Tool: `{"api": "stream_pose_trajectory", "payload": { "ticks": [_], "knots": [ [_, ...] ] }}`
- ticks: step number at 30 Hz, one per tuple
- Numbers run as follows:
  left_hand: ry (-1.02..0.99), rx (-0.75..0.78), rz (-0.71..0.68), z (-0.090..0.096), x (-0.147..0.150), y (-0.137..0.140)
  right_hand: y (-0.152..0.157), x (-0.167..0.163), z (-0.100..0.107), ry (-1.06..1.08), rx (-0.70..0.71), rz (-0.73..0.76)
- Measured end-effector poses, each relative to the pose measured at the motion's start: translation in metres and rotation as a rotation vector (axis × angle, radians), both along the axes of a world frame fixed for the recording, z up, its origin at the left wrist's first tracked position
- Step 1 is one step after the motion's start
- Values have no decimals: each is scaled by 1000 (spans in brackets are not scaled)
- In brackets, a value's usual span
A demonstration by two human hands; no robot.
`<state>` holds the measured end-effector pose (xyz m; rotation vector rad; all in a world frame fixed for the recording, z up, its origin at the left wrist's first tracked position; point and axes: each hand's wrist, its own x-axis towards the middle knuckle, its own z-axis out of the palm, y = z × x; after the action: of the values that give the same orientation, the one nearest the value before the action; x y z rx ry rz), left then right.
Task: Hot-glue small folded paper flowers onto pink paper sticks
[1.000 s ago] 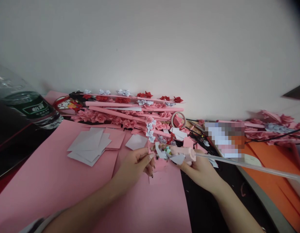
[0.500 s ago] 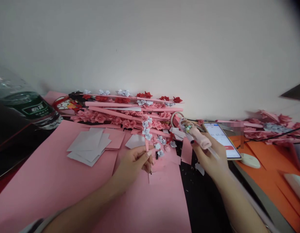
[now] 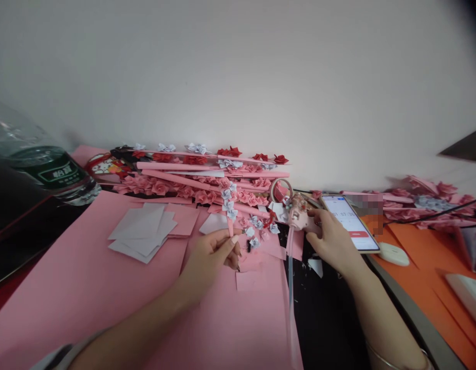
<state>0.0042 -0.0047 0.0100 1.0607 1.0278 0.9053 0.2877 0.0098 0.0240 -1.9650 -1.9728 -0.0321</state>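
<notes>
My left hand [image 3: 213, 254] pinches a thin pink paper stem [image 3: 230, 227] held upright, with small white paper flowers [image 3: 227, 198] glued along its top. Loose white flowers [image 3: 253, 232] lie just right of it. My right hand [image 3: 332, 241] grips the back of a pink glue gun [image 3: 297, 216] that rests low on the table right of the stem. A clear glue stick [image 3: 291, 288] runs from the gun back toward me. Both hands work over a large pink paper sheet [image 3: 87, 288].
Against the wall lies a pile of pink rolled stems with pink, red and white paper roses [image 3: 199, 172]. Grey-white paper squares [image 3: 143, 231] sit left, with a water bottle [image 3: 41, 164] far left. A tape roll [image 3: 278, 187], phone [image 3: 351, 221], white mouse [image 3: 394, 253] and orange paper [image 3: 434, 257] lie right.
My right hand carried the glue gun away from the stem to the right, then lowered it to the table with the glue stick swung toward me. My left hand raised the flowered stem slightly.
</notes>
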Motion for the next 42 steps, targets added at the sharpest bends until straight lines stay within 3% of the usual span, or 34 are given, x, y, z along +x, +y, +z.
{"api": "stream_pose_trajectory", "payload": {
  "ticks": [5,11,16,23,29,42],
  "knots": [
    [0,25,-45,0,-1,-1,-5,-18,11,95,256,102],
    [10,17,-46,-4,0,0,-13,-57,3,70,136,383],
    [2,17,-48,-4,2,0,-14,-67,-11,4,133,376],
    [-7,7,-40,-3,1,-1,-16,-72,-12,54,205,291],
    [-26,-1,-47,-2,2,-1,-20,-79,-10,105,179,401],
    [-48,10,-55,-4,3,0,-24,-95,-15,139,167,399]
  ]
}}
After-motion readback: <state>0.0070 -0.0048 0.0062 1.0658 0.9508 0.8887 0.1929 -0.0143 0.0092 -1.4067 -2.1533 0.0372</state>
